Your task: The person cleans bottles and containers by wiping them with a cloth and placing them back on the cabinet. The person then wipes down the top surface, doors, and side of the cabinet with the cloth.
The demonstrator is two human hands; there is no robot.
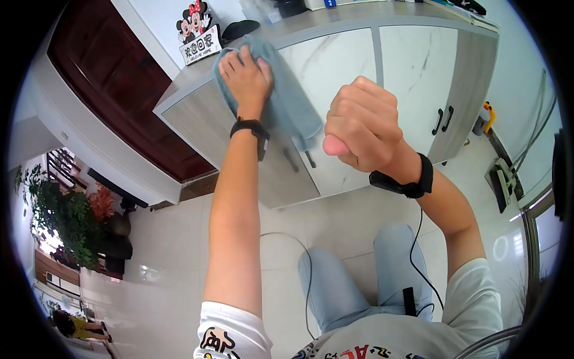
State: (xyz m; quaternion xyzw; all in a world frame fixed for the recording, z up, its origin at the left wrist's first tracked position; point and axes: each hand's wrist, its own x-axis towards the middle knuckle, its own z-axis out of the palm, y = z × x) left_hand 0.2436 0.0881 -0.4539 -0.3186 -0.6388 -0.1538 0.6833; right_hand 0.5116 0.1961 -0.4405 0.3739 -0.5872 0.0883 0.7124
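A blue-grey cloth (291, 99) drapes over the front edge of the cabinet top and hangs down the doors. My left hand (244, 76) is on its upper end at the cabinet's corner, fingers bent and pressed into the fabric. To the right, in front of the marble-patterned doors, my right hand (365, 125) is raised in a closed fist, its thumb folded at the side. Nothing shows in it. Each wrist wears a black band.
A cartoon sign (201, 45) and a dark cap-like item (240, 30) stand behind the cloth on the cabinet top (299, 33). Cables hang before my legs. A dark red door (113, 78) and potted plants (66, 215) are at left. A person (86, 328) is far off at lower left.
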